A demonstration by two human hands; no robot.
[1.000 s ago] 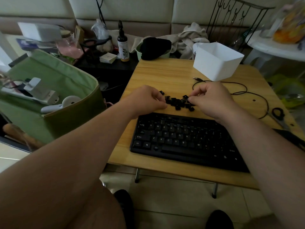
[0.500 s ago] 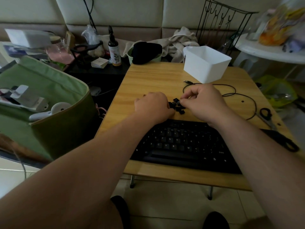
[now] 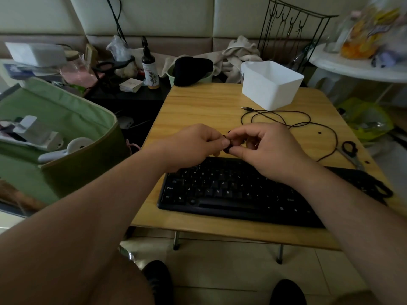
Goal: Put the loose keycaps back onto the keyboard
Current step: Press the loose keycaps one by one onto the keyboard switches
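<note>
Left hand [image 3: 193, 146] and right hand [image 3: 264, 148] meet above keyboard [image 3: 231, 194], fingers curled, apparently pinching 1 dark keycap [image 3: 227, 148]; mostly hidden.

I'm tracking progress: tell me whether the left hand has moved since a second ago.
Yes. The left hand shifted right along the keyboard's far edge, meeting the right hand.

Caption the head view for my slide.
Both hands, left hand and right hand, pinch a black keycap just beyond the black keyboard on a wooden table.
</note>
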